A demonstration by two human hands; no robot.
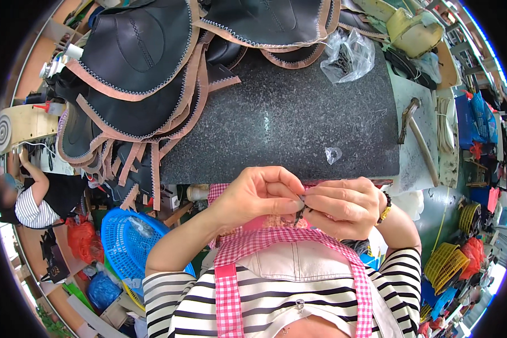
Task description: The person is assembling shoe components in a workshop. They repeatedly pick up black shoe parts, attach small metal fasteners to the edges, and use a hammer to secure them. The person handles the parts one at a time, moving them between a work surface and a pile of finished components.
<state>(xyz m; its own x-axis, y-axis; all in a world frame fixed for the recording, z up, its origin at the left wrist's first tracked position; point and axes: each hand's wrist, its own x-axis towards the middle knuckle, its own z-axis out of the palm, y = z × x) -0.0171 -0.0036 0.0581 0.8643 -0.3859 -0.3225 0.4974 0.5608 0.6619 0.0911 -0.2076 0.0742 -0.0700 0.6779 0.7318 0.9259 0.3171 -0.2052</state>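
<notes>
In front of my chest, just off the near edge of a dark speckled slab (287,118), my two hands meet. My left hand (265,194) is closed, thumb and forefinger pinched together. Opposite it, my right hand (343,207) is closed too, its fingertips touching the left ones. A small dark piece (301,213) shows between the fingertips; it is too small and too covered to name. Beyond my hands on the slab lies a small clear plastic scrap (333,155). Farther back sits a clear plastic bag (349,56) with small dark pieces in it.
Black leather panels (135,50) with zigzag-stitched tan edges pile up at the back left, strips hanging over the side. A hammer (414,132) lies right of the slab. Lower left stands a blue plastic basket (132,242). Another person (36,197) sits at far left.
</notes>
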